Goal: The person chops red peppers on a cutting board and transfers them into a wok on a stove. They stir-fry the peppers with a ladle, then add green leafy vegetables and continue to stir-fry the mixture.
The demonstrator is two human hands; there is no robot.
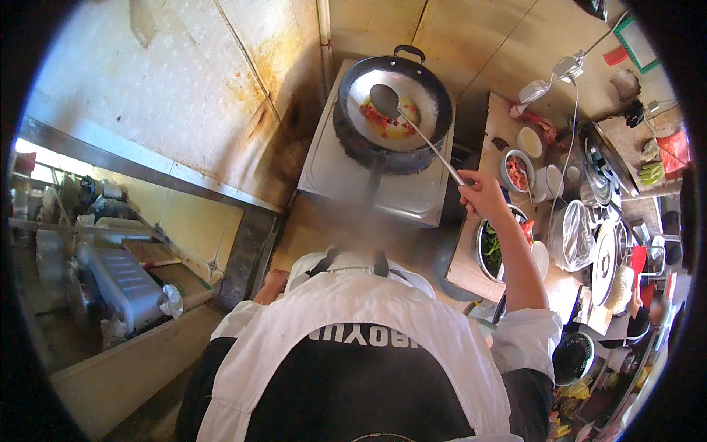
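My right hand [479, 193] grips the handle of a long metal ladle [428, 141], whose dark bowl is over the inside of a black-rimmed wok [359, 119]. Chopped red peppers [377, 117] lie in yellowish oil at the bottom of the wok. The wok sits on a burner of a metal stove [326, 166]. Down at the left edge of my white apron is my left hand [276, 278], only partly visible; whether it holds anything cannot be seen.
On a table [469, 259] at the right stand a bowl of chopped red food [517, 172], a bowl of green leaves [490, 251] and lidded pots [606, 264]. Walls close in behind and left of the stove. Another person's arm [636, 301] shows at far right.
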